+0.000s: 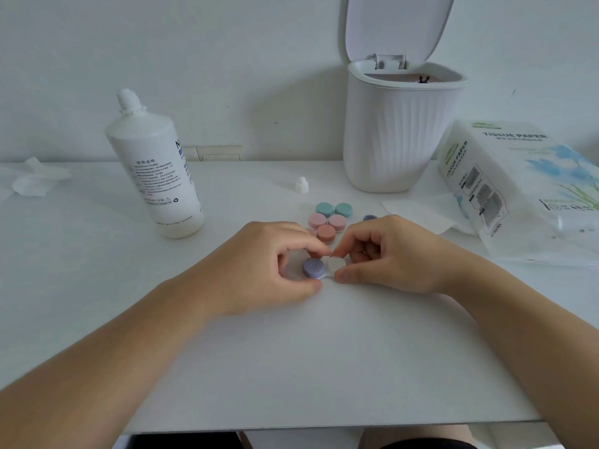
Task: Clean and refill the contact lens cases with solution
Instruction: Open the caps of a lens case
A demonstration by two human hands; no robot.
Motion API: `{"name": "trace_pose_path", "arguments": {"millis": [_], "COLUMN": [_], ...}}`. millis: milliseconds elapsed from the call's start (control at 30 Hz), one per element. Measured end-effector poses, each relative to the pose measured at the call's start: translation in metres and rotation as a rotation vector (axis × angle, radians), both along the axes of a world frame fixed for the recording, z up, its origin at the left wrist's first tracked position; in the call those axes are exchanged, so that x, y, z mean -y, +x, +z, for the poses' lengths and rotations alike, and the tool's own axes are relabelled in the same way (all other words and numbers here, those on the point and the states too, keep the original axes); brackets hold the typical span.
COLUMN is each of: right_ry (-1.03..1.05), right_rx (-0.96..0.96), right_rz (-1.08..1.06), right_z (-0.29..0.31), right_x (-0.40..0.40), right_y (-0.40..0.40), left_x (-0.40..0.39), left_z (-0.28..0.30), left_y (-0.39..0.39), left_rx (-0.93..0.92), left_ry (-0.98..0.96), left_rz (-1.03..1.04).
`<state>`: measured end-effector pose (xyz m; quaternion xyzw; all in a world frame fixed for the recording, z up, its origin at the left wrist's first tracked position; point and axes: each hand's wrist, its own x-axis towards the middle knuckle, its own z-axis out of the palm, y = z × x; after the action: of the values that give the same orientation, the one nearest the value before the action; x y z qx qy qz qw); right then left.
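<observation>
A contact lens case with one purple cap (313,268) and one uncovered white well (335,263) lies on the white table (291,351). My left hand (265,264) pinches the case at its middle, thumb in front and fingers behind. My right hand (385,254) pinches the white well's side between thumb and forefinger. Behind them sit closed cases: teal (334,209), pink (326,220) and salmon (326,233). A loose purple cap (369,218) peeks out behind my right hand. The solution bottle (155,170) stands uncapped at the left, its small white cap (301,185) lying apart.
A white bin (402,131) with its lid up stands at the back right. A tissue paper pack (525,189) lies at the right with a loose sheet (418,215) in front of it. A crumpled tissue (35,179) lies far left.
</observation>
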<state>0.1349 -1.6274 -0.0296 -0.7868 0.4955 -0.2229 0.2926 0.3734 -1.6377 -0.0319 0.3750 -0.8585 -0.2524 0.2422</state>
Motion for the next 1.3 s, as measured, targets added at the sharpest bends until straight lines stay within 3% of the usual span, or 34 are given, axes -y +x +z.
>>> {"name": "trace_pose_path", "arguments": {"millis": [567, 800, 1300], "right_ry": [0.015, 0.014, 0.015], "right_rx": [-0.013, -0.012, -0.019], "right_rz": [-0.003, -0.007, -0.009], "right_z": [0.0015, 0.0017, 0.0025], "right_x": [-0.0004, -0.0010, -0.0018], "right_y": [0.0004, 0.0007, 0.0012], "left_x": [0.0030, -0.0009, -0.0012], "left_z": [-0.0029, -0.0017, -0.0022], "left_y": [0.0004, -0.0013, -0.0061], "left_rx": [0.057, 0.040, -0.024], "left_ry": [-0.060, -0.053, 0.008], "left_rz": [0.086, 0.016, 0.118]}}
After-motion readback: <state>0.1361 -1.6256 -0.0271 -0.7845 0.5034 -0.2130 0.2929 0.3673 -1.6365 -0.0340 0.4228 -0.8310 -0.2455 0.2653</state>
